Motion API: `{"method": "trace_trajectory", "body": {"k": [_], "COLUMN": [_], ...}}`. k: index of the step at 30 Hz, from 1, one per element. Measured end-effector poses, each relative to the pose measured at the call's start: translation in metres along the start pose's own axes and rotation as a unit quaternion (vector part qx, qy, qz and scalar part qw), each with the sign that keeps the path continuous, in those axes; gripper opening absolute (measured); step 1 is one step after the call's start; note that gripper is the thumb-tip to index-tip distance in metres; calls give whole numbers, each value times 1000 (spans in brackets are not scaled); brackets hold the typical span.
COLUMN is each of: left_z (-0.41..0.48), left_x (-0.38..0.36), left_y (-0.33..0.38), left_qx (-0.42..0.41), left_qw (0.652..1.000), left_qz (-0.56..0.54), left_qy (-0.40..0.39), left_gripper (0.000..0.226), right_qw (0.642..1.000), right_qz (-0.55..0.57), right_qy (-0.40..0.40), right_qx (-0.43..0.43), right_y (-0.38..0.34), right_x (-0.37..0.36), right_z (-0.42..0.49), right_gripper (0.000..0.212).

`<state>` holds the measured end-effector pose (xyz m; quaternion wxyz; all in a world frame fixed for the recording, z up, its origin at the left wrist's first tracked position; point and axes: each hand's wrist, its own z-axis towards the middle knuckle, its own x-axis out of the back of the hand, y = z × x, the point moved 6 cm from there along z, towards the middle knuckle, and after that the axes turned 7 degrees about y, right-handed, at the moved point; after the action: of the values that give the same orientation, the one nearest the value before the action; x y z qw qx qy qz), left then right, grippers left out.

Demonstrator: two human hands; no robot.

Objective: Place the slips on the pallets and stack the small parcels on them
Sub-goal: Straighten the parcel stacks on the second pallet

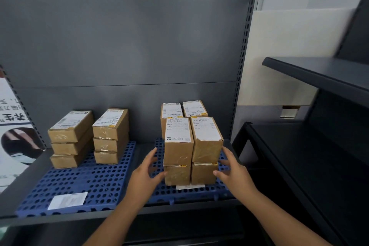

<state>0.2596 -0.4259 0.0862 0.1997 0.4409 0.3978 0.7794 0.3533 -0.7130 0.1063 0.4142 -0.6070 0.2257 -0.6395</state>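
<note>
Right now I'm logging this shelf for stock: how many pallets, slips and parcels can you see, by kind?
Blue pallets: 2
White slips: 2
Visible cardboard parcels: 12, 6 on the left pallet, 6 on the right; more may be hidden behind.
Total: 16

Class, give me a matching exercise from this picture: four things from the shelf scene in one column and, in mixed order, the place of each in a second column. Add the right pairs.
Things:
1. left pallet slip
2. right pallet slip
3. left hand
4. right hand

Places:
A. right of the front stacks
B. poking out from under the front stacks
C. lying bare at the pallet's front
D. left of the front stacks

Pairs: 1-C, 2-B, 3-D, 4-A
</note>
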Motion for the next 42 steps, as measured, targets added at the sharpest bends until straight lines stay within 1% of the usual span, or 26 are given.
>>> {"method": "trace_trajectory", "body": {"k": [6, 11, 18, 21, 25, 28, 31, 34, 37, 42], "left_z": [-16, -31, -51, -55, -58, -58, -57, -47, -28, 10], "left_x": [14, 22, 51, 77, 123, 163, 204, 243, 279, 325], "left_y": [-15, -16, -15, -25, -46, -73, -102, -123, -148, -192], "left_qx": [24, 28, -6, -37, -69, -60, -33, -32, -24, 19], "left_qw": [999, 997, 997, 994, 989, 988, 989, 982, 979, 969], "left_qz": [27, 61, 63, 93, 121, 131, 132, 170, 183, 220], "left_qy": [16, 34, 40, 39, 44, 51, 63, 77, 89, 113], "left_gripper": [85, 85, 83, 82, 78, 77, 76, 75, 74, 82], "right_qw": [1000, 1000, 1000, 998, 993, 991, 992, 993, 992, 993], "right_qz": [-4, -13, -21, -54, -101, -107, -90, -82, -87, -84], "right_qy": [4, 0, 21, 46, 57, 48, 27, 7, -3, -23], "right_qx": [-4, 7, -4, 1, 34, 63, 80, 82, 90, 80], "right_y": [21, 21, 7, -10, -48, -80, -111, -137, -158, -175], "right_x": [4, 8, 3, -7, -43, -79, -116, -149, -176, -212], "right_z": [-11, -16, -51, -74, -104, -115, -117, -110, -91, -47], "right_gripper": [87, 87, 86, 79, 63, 58, 60, 63, 66, 70]}}
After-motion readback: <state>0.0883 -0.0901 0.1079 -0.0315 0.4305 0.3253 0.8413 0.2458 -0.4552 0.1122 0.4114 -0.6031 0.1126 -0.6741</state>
